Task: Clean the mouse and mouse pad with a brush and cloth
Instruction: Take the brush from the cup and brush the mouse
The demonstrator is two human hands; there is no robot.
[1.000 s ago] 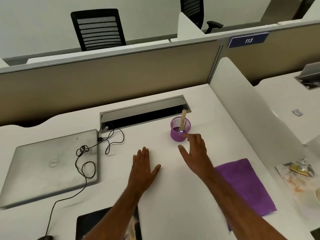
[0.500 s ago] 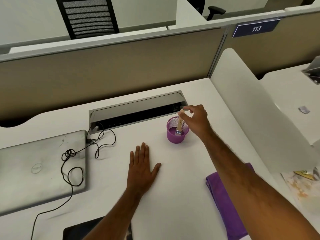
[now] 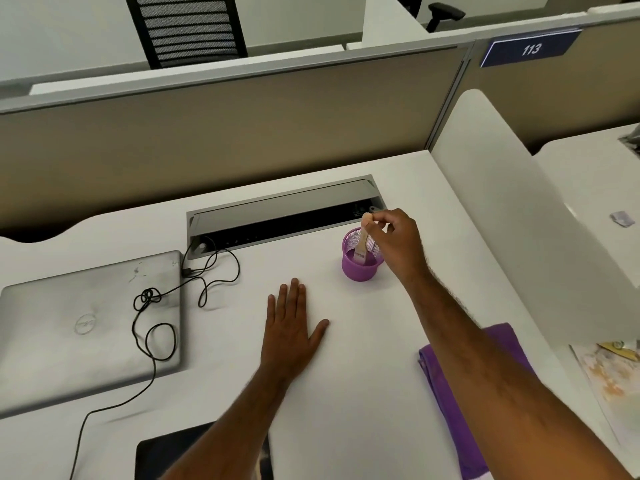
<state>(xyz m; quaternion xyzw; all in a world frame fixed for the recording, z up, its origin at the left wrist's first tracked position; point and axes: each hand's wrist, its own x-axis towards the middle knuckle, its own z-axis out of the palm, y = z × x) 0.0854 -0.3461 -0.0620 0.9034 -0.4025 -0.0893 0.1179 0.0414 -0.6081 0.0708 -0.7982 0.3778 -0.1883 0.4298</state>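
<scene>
Brush (image 3: 362, 241) stands tilted inside a small purple mesh cup (image 3: 360, 268) on the white desk (image 3: 363, 393), its pale wooden handle leaning up and out past the rim, its metal ferrule down inside the cup. The right hand (image 3: 394, 242) reaches over the cup from the right and pinches the top of the handle between thumb and fingertips, the other fingers curled in above it. The left hand (image 3: 291, 329) lies flat on the desk, palm down, fingers straight and close together, thumb spread to the right; it holds nothing and sits well apart from the cup, nearer the person and to the left of it.

A purple cloth (image 3: 446, 386) lies on the desk at the right, near the person, largely covered by the right forearm. The dark mouse pad (image 3: 166, 455) shows at the bottom edge, partly under the left forearm; the mouse cannot be seen. Just behind the cup runs a long metal cable tray (image 3: 277, 213) sunk in the desk. A black cable (image 3: 152, 327) leaves it, loops across the lid of a closed grey laptop (image 3: 69, 327) at the left and trails toward the bottom edge. Beige partitions (image 3: 225, 133) close off the desk, one bearing a blue plate marked 113 (image 3: 530, 48).
</scene>
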